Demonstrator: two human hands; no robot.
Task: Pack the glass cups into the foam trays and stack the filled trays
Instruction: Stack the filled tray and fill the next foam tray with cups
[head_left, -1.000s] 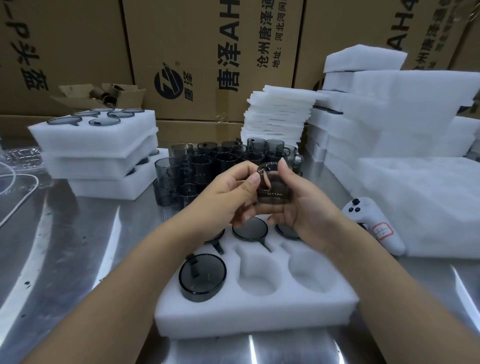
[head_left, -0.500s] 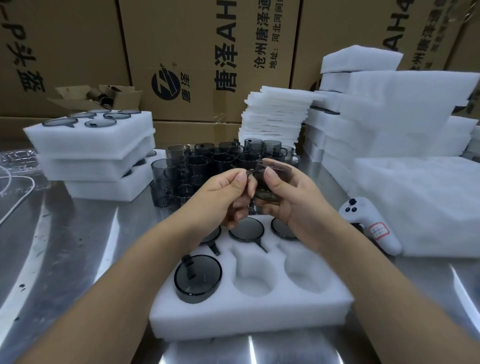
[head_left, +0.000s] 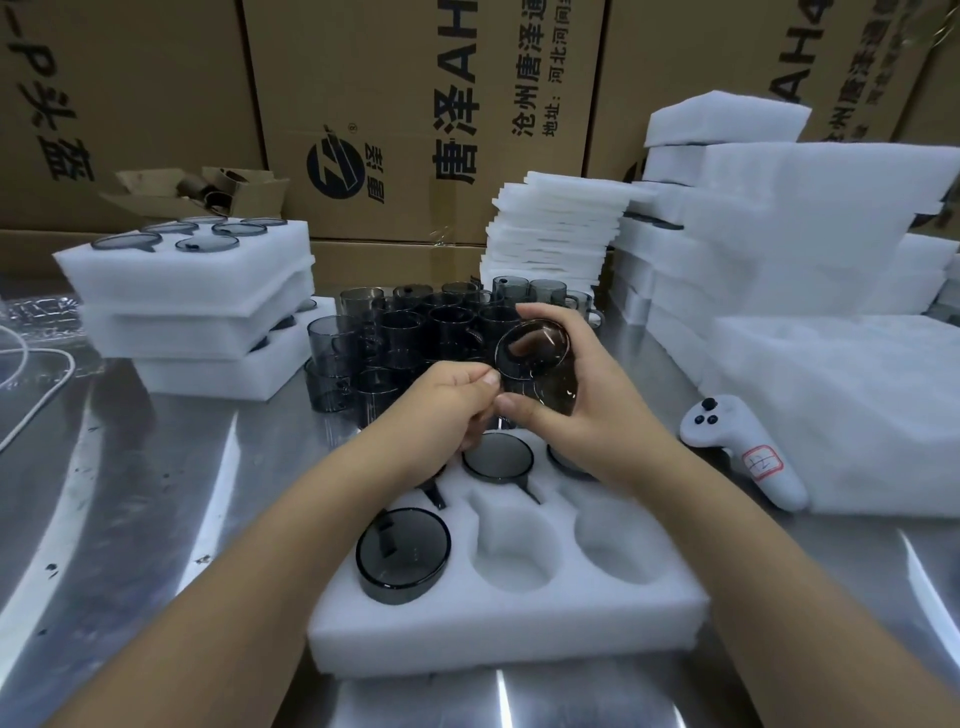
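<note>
Glass cup (head_left: 535, 358) gripped by right hand (head_left: 582, 400); left hand (head_left: 452, 400) pinching its rim.

Bright overhead light, glare streaks on table (head_left: 130, 519), fisheye warp w/ soft edges.

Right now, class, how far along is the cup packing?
Done: three trays stacked at left; the front tray has only two empty slots. In hand: the left hand and right hand hold one cup. Left: those slots, then many loose cups behind.
</note>
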